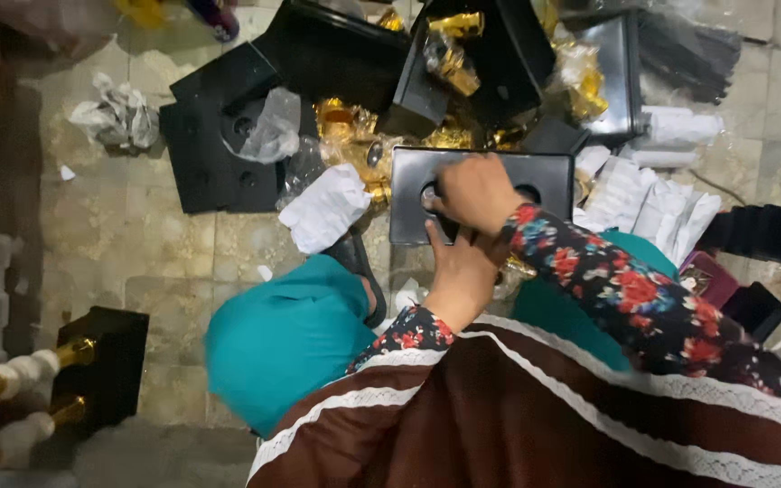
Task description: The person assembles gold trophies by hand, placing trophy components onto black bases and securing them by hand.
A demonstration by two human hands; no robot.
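Tiled floor [128, 244], strewn with black square bases [219, 149], gold fittings [449, 63] at 12 o'clock, white wrapped pieces [327, 208]. Centre: black rectangular plate [548, 176] with two round holes. Right hand [476, 192] curled over its left hole, grip closed on something hidden. Left hand [461, 276] at 6 o'clock, clasping plate's lower edge.

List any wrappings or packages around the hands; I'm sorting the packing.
White paper-wrapped bundle: on floor left of black rectangular tray, soft, oblong.
Clear crumpled plastic bag: on black square base, upper left.
White paper-wrapped rolls: right of the tray, stacked.
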